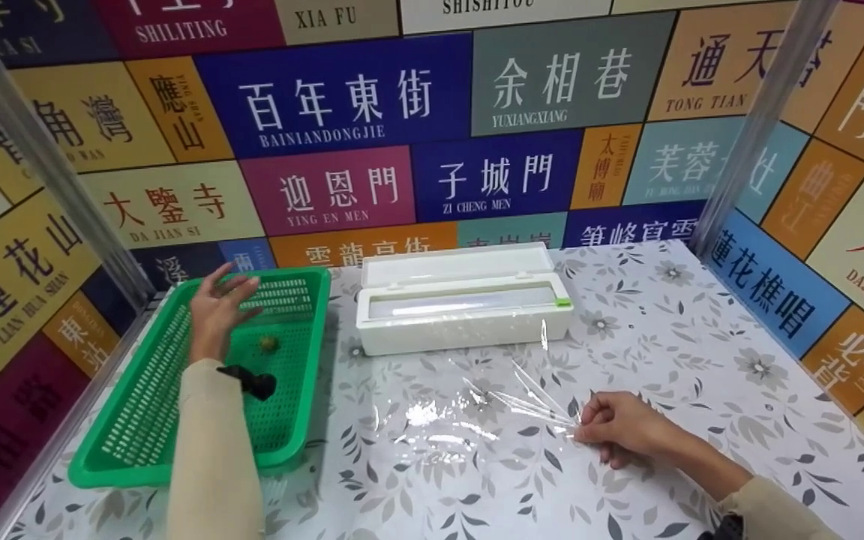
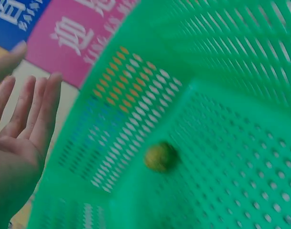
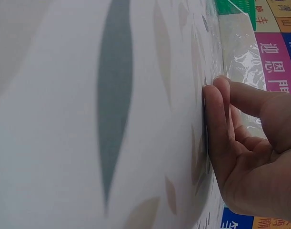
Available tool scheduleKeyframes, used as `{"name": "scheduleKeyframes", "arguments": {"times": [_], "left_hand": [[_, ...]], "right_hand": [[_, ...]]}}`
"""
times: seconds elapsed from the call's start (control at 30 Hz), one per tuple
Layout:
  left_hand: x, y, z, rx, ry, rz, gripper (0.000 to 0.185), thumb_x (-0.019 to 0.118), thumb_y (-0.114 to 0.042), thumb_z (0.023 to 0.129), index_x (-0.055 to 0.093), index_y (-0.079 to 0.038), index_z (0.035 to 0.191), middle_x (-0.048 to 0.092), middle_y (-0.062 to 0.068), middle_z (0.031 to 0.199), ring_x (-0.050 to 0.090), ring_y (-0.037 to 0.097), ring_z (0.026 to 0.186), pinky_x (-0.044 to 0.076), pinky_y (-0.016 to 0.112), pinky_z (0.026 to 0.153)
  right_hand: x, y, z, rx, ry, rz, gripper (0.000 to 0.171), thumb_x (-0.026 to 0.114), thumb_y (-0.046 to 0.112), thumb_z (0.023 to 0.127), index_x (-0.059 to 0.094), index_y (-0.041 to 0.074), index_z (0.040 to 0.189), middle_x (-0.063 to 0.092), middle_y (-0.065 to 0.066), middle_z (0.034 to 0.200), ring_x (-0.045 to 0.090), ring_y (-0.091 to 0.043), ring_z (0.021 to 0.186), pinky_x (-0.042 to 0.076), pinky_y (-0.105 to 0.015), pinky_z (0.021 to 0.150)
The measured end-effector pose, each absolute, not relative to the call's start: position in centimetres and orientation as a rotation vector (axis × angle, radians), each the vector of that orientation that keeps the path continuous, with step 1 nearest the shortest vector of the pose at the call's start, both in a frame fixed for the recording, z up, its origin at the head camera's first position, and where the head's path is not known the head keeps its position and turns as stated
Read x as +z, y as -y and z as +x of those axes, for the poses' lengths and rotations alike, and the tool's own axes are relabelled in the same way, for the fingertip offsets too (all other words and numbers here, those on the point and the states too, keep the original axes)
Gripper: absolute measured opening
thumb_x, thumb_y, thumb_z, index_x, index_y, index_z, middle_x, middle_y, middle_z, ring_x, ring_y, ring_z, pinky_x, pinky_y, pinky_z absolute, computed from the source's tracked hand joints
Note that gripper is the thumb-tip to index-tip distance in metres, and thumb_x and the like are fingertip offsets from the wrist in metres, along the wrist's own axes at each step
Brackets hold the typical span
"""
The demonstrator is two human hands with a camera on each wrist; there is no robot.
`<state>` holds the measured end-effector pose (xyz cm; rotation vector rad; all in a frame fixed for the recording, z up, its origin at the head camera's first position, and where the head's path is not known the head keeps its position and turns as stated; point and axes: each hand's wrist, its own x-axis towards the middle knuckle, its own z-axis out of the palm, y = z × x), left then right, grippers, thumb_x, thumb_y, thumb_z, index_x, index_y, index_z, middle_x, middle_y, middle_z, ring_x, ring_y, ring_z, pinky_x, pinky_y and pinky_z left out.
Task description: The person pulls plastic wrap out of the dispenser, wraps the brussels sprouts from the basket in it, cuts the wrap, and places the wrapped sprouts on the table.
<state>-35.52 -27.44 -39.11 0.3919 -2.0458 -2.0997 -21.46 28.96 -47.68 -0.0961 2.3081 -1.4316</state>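
My right hand (image 1: 623,427) pinches a gathered corner of clear cling film (image 1: 432,424) between thumb and fingertips, low over the table. The film runs from the front of a white cling film dispenser (image 1: 462,336), its lid raised at the back. In the right wrist view the thumb and index finger (image 3: 215,112) meet close to the tablecloth. Over the green plastic basket (image 1: 317,352) is my left hand (image 1: 216,319), holding nothing, its fingers spread and loosely bent. One small round yellow-green fruit (image 2: 161,156) lies on the basket's floor.
A floral tablecloth (image 1: 672,345) covers the table. Behind it stands a wall of coloured sign panels (image 1: 334,97). Transparent posts (image 1: 751,120) rise at the back corners. A green slider (image 1: 562,302) sits at the dispenser's right end.
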Motion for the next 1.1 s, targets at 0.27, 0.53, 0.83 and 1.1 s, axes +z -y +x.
{"name": "scheduleKeyframes", "arguments": {"times": [0.27, 0.53, 0.83, 1.1], "left_hand": [[-41.9, 28.2, -34.4, -2.017, 2.139, 0.529, 0.080, 0.069, -0.030, 0.094, 0.025, -0.020, 0.159, 0.034, 0.013, 0.162, 0.050, 0.024, 0.138, 0.052, 0.037, 0.105], [-42.8, 28.1, -34.2, -2.019, 2.205, 0.553, 0.071, 0.065, -0.025, 0.098, 0.029, -0.012, 0.158, 0.037, 0.017, 0.159, 0.046, 0.031, 0.141, 0.047, 0.042, 0.112], [-43.3, 27.9, -33.6, -2.163, 2.443, 0.551, 0.084, 0.065, -0.019, 0.097, 0.011, -0.007, 0.161, 0.036, 0.027, 0.157, 0.043, 0.038, 0.142, 0.051, 0.040, 0.107], [-44.4, 27.2, -34.2, -1.998, 2.546, 0.581, 0.076, 0.063, -0.010, 0.096, 0.019, 0.002, 0.157, 0.043, 0.033, 0.147, 0.069, 0.019, 0.095, 0.062, 0.029, 0.078]], "right_hand": [[-47.9, -28.9, -21.3, -1.457, -2.270, -0.116, 0.030, 0.078, 0.018, 0.087, 0.056, 0.001, 0.099, 0.063, 0.001, 0.075, 0.059, -0.010, 0.053, 0.054, -0.025, 0.047], [-47.8, -29.1, -21.3, -1.470, -2.286, -0.123, 0.031, 0.077, 0.018, 0.087, 0.056, 0.001, 0.100, 0.064, -0.001, 0.078, 0.059, -0.009, 0.052, 0.053, -0.024, 0.045], [-47.7, -29.3, -21.3, -1.462, -2.281, -0.116, 0.031, 0.078, 0.018, 0.086, 0.056, 0.001, 0.100, 0.065, -0.001, 0.079, 0.059, -0.009, 0.053, 0.055, -0.025, 0.047], [-47.7, -29.3, -21.2, -1.485, -2.264, -0.131, 0.031, 0.077, 0.017, 0.086, 0.055, 0.000, 0.100, 0.065, -0.001, 0.078, 0.059, -0.008, 0.052, 0.055, -0.024, 0.048]]}}
